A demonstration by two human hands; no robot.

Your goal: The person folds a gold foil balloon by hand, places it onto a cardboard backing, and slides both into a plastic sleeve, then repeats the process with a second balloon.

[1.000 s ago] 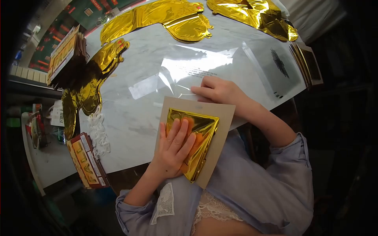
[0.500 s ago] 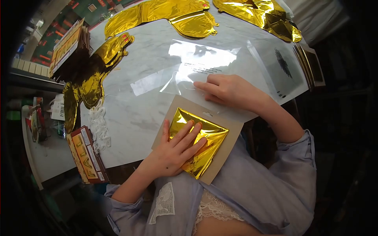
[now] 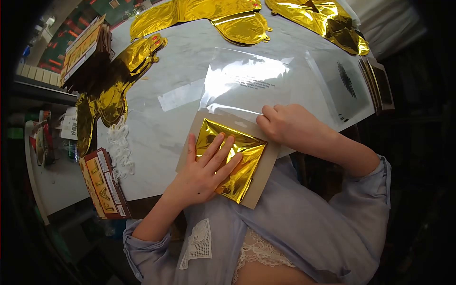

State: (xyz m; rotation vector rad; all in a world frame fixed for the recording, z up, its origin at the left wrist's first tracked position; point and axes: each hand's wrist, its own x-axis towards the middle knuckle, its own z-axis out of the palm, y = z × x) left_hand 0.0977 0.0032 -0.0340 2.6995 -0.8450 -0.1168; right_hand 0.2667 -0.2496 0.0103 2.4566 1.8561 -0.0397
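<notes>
Item: folded gold foil (image 3: 247, 159), lying on a brown backing card (image 3: 202, 119) at the near edge of the worktop (image 3: 156, 137).
Left hand (image 3: 204, 173): flat on the foil, fingers spread, gripping nothing.
Right hand (image 3: 289, 126): has come back from the clear bag (image 3: 247, 80) to the card's far corner. Its fingers are curled, and I cannot tell whether they pinch card or bag.
Change: the card has swung nearer the bag's edge, so card and bag now look lined up.
Around: gold balloons (image 3: 242, 26), printed card stack (image 3: 102, 187).
</notes>
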